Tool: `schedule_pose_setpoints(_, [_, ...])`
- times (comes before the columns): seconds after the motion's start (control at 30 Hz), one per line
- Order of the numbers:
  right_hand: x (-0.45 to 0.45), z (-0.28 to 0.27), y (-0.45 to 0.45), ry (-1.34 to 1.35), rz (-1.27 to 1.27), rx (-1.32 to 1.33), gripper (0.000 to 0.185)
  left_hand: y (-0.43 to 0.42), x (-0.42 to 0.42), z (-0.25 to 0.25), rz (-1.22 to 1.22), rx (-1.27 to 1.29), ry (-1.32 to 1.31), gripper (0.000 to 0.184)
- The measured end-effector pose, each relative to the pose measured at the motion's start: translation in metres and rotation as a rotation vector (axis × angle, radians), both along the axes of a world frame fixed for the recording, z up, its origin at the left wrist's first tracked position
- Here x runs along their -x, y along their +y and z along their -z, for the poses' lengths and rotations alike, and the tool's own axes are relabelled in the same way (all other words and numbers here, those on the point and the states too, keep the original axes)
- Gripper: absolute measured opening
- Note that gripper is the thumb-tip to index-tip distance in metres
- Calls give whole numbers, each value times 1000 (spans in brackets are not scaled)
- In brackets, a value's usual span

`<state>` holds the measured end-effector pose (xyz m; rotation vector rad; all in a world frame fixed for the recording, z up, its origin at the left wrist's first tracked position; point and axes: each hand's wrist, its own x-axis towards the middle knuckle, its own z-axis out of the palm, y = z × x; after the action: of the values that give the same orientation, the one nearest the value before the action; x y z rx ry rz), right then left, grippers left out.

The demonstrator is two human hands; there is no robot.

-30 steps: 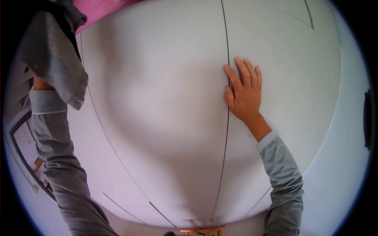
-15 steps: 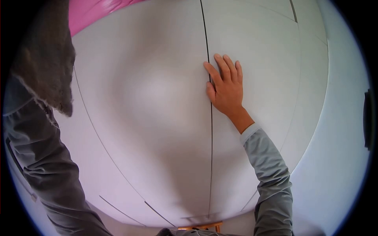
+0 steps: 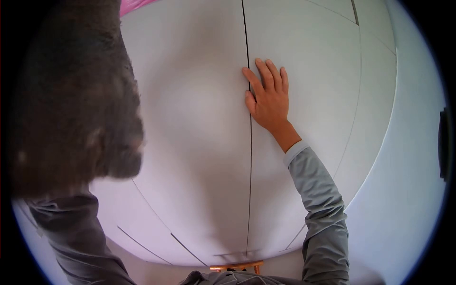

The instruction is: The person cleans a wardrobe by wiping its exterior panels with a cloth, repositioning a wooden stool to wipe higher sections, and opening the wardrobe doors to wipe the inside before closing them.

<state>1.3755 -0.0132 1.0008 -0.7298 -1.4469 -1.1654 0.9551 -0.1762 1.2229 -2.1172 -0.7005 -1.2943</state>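
A dark grey-brown fuzzy cloth (image 3: 76, 99) fills the left side, blurred along its lower part. It hangs at the end of my left sleeve (image 3: 78, 232) and covers my left hand, so the fingers are hidden. My right hand (image 3: 270, 102) lies flat with fingers spread on the white cabinet doors (image 3: 190, 118). Its thumb and index finger reach the dark gap between two doors, while the other fingertips rest on the right-hand door.
Something shiny and pink (image 3: 133, 4) shows at the top left. A pale wall (image 3: 408, 156) runs along the right, with a dark object (image 3: 444, 145) at its edge. Below me, part of an orange-brown frame (image 3: 237, 266) is visible.
The cloth has swung right and down, covering more of the left door and the pink thing. My right hand keeps its flat pose, appearing slightly higher and further left.
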Motion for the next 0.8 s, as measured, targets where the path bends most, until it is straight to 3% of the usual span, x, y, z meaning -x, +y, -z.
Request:
schedule_pose_setpoints(0.23, [-1, 0, -1, -20, 11, 20, 50, 57, -17, -53, -87, -239, 1, 48])
schedule_pose_setpoints(0.6, [-1, -1, 0, -50, 34, 38, 53, 182, -203, -87, -279, -582, 163, 48])
schedule_pose_setpoints(0.8, [2, -1, 1, -39, 32, 42, 52, 218, -195, -115, -324, -600, 189, 48])
